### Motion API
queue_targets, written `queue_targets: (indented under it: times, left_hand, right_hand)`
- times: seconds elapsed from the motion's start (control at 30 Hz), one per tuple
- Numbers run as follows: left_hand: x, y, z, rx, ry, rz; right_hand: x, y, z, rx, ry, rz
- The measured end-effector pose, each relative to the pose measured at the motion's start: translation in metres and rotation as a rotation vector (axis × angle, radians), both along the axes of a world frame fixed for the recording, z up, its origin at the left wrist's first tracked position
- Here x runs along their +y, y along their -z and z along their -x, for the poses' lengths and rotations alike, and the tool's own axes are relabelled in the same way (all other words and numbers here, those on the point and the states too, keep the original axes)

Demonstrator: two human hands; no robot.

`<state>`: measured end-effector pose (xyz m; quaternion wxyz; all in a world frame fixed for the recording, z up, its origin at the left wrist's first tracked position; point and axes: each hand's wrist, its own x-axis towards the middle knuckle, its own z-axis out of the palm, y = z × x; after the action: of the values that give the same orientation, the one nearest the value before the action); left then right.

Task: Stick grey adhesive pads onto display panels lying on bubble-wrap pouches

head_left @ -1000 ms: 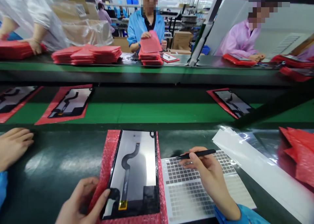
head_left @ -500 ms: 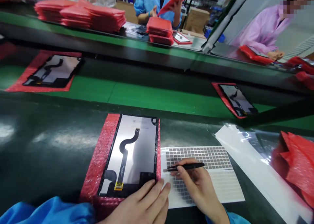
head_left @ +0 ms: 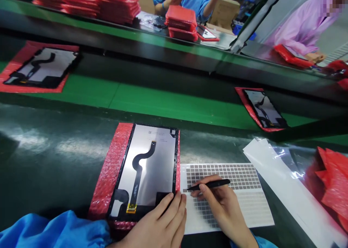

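Note:
A display panel (head_left: 148,164) with a black flex cable and a gold connector lies face down on a red bubble-wrap bag (head_left: 110,172). The fingers of my left hand (head_left: 160,220) rest on the panel's lower right corner. My right hand (head_left: 214,201) pinches black tweezers (head_left: 212,184) over a white sheet of small grey square pads (head_left: 252,204). The tweezer tips touch a small grey square at the sheet's left edge, close to the panel. My right hand's heel partly hides the sheet.
White film strips (head_left: 288,182) and loose red bags (head_left: 333,182) lie to the right. Beyond the dark bench, a green conveyor belt (head_left: 163,103) carries panels on red bags. Red bag stacks (head_left: 181,23) stand on a far bench, where co-workers in blue and pink smocks handle bags.
The view has tilted down and turned slightly. My left hand has moved right, from the panel's lower left to its lower right corner. The tweezers have moved left, towards the sheet's edge.

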<state>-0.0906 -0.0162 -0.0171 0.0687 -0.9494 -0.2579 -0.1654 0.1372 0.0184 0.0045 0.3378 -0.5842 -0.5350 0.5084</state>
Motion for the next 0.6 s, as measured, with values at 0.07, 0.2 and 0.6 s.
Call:
queue_targets:
  times: [0.07,0.2,0.6]
  left_hand:
    - [0.000,0.002,-0.001,-0.007,-0.001,-0.001]
    - [0.004,0.003,0.000,-0.052,-0.002,0.007]
    - [0.039,-0.023,0.022,-0.052,-0.276,0.267]
  right_hand:
    - [0.001,-0.001,0.000,0.074,0.050,0.030]
    - [0.010,-0.007,0.006,0.174,0.122,0.031]
    - [0.065,-0.004,0.043,0.329,0.140,-0.016]
